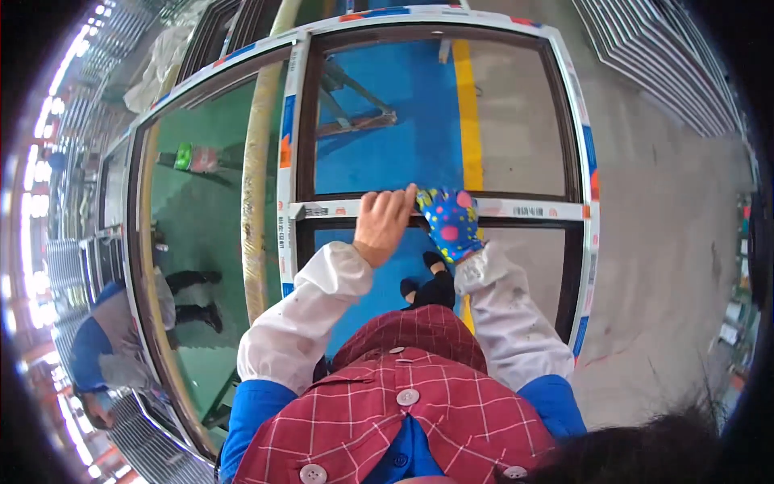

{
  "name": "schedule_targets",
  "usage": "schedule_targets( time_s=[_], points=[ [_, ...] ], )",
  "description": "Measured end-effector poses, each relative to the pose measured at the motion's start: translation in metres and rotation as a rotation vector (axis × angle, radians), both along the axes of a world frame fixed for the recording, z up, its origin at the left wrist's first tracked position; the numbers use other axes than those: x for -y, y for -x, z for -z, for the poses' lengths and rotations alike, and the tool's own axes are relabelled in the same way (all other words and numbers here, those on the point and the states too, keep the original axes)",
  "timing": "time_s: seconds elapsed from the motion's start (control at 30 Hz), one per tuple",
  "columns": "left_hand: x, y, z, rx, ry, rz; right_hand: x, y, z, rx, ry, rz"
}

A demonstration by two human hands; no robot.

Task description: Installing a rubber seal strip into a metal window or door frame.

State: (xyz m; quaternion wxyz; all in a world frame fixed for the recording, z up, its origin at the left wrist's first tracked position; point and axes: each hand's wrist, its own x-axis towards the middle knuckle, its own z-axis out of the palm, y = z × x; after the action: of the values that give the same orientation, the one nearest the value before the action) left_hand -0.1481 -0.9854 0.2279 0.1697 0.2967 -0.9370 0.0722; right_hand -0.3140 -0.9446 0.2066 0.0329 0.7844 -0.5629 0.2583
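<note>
A large dark window frame (574,274) lies flat in front of me, its faces covered with white printed protective film. My bare left hand (385,222) is bent over the white-taped crossbar (516,209), its fingers curled against the far edge. Right beside it, my right hand (450,223) wears a blue glove with coloured dots. Its fingers are also folded over the bar, and the two hands almost meet. Whether anything small sits between the fingertips is hidden. White sleeve covers reach up both forearms.
Left of the frame runs a wrapped yellowish support beam (260,177), with another frame section (145,202) beyond it. A person in blue and grey (113,343) is at the far left. Stacked metal profiles (661,56) lie at the upper right. A metal stand (355,121) shows beneath the frame.
</note>
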Motion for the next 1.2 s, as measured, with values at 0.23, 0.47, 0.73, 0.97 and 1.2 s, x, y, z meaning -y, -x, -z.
schedule_targets(
  time_s=[0.23, 0.47, 0.73, 0.97, 1.2],
  points=[
    [0.005, 0.004, 0.005, -0.012, -0.055, 0.008, 0.004, 0.004, 0.001, 0.005, 0.034, 0.101],
    [0.003, 0.012, -0.001, -0.052, -0.006, -0.01, 0.002, 0.001, -0.007, 0.034, 0.047, 0.145],
    [0.008, -0.009, -0.011, 0.052, -0.138, -0.057, 0.005, 0.002, 0.007, -0.006, 0.078, 0.147],
    [-0.003, 0.002, -0.017, 0.036, -0.231, -0.153, 0.0, 0.005, -0.002, 0.199, -0.013, 0.174],
    [-0.125, -0.088, -0.054, -0.027, -0.64, -0.199, 0.0, 0.008, -0.03, 0.192, -0.156, -0.033]
  ],
)
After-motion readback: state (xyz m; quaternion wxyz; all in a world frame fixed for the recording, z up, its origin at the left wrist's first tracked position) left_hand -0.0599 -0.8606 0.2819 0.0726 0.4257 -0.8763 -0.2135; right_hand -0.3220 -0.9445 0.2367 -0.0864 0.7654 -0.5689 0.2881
